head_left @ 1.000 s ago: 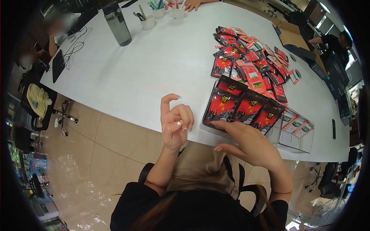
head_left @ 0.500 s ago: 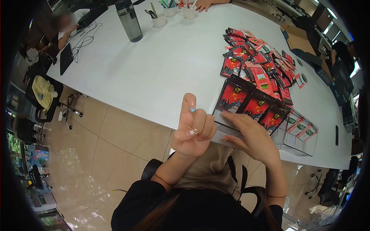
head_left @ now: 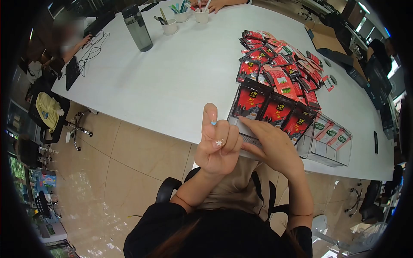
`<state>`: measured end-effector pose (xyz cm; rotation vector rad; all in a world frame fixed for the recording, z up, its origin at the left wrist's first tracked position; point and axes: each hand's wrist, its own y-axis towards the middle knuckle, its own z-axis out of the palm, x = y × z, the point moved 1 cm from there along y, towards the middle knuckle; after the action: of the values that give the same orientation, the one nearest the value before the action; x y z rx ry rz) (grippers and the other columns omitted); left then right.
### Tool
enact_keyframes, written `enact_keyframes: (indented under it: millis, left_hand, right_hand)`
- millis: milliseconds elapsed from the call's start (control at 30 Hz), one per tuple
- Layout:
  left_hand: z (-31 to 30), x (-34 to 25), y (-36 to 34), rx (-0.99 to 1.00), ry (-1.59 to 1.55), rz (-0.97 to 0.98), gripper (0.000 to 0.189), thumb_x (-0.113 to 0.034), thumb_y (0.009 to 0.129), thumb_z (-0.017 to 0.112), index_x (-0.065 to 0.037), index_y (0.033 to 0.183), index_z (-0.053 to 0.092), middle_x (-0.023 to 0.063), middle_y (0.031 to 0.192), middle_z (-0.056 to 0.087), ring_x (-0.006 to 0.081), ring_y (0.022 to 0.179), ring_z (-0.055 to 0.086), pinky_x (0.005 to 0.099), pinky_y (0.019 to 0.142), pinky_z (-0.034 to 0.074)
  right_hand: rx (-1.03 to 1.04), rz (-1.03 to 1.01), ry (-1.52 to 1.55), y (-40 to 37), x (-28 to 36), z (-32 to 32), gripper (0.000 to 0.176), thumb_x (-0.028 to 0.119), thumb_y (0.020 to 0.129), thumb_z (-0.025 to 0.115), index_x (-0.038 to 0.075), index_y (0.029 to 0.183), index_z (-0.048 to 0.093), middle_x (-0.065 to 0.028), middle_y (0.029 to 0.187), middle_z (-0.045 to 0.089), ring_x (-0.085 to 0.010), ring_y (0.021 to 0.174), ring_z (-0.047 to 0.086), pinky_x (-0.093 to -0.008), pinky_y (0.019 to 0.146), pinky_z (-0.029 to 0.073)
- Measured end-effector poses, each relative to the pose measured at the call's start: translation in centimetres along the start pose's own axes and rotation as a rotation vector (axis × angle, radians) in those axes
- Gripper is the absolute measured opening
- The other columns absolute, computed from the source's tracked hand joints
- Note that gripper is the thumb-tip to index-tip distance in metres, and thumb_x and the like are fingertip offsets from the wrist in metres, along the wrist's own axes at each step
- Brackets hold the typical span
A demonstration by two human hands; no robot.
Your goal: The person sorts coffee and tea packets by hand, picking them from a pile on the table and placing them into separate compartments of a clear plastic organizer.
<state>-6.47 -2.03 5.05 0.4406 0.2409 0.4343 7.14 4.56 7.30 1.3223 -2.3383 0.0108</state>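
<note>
My left hand [head_left: 218, 144] is raised in front of the table edge, palm side up. Its index finger points up with a bent tip and a light blue nail; the other fingers and thumb are curled in, with nothing visible in them. My right hand [head_left: 275, 144] lies with fingers stretched along the near side of a clear plastic box [head_left: 232, 115], touching it, thumb lower down. Black-and-red coffee sachets [head_left: 276, 111] stand in three rows inside that box. To its right, a second clear box [head_left: 329, 160] holds red-and-white sachets [head_left: 330, 136] with green labels.
Behind the boxes lies a loose heap of mixed sachets [head_left: 282, 64]. A grey bottle [head_left: 140, 34] and cups of pens [head_left: 170, 28] stand farther back on the white table [head_left: 172, 81]. Another person's hand [head_left: 217, 5] is at the far edge. An open cardboard box [head_left: 325, 36] sits right.
The view has shifted slightly, so the table things appear farther left. My right hand stays at the box, and my left hand keeps its raised-finger pose.
</note>
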Motion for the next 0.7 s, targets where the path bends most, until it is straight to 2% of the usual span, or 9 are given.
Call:
enact_keyframes:
  millis: [167,267,533,700]
  left_hand:
    - [0.1,0.1,0.0,0.040,-0.037,0.001,0.038,0.000,0.073,0.045,-0.015,0.106,0.035,-0.0029,0.057,0.034,0.0088,0.047,0.032,0.0229,0.046,0.026]
    - [-0.3,-0.1,-0.2,0.018,-0.047,-0.022,0.038,0.000,0.073,0.045,-0.015,0.106,0.035,-0.0029,0.057,0.033,0.0090,0.047,0.032,0.0232,0.047,0.027]
    - [-1.4,-0.9,0.9,-0.027,0.000,0.105,0.039,-0.001,0.073,0.048,-0.012,0.109,0.037,-0.0016,0.056,0.031,0.0098,0.047,0.032,0.0231,0.045,0.030]
    - [-3.9,-2.0,1.4,-0.098,0.214,0.179,0.040,-0.001,0.075,0.046,-0.009,0.114,0.038,-0.0023,0.058,0.032,0.0090,0.047,0.031,0.0224,0.045,0.028]
  right_hand:
    - [-0.036,-0.025,-0.004,-0.2,-0.3,0.3,0.062,0.044,0.083,0.065,0.004,0.129,0.050,-0.0148,0.112,0.062,-0.0293,0.100,0.061,-0.0395,0.080,0.049]
    - [0.002,0.024,0.044,-0.2,-0.1,-0.1,0.059,0.036,0.083,0.067,0.007,0.131,0.050,-0.0158,0.112,0.062,-0.0317,0.102,0.060,-0.0398,0.086,0.047]
    - [-0.003,0.033,0.039,-0.3,-0.3,0.2,0.058,0.041,0.083,0.065,0.005,0.127,0.053,-0.0150,0.112,0.063,-0.0307,0.100,0.061,-0.0395,0.085,0.048]
    - [-0.010,0.027,0.022,-0.3,-0.3,0.2,0.058,0.041,0.084,0.064,0.005,0.127,0.053,-0.0143,0.113,0.063,-0.0297,0.100,0.061,-0.0388,0.084,0.048]
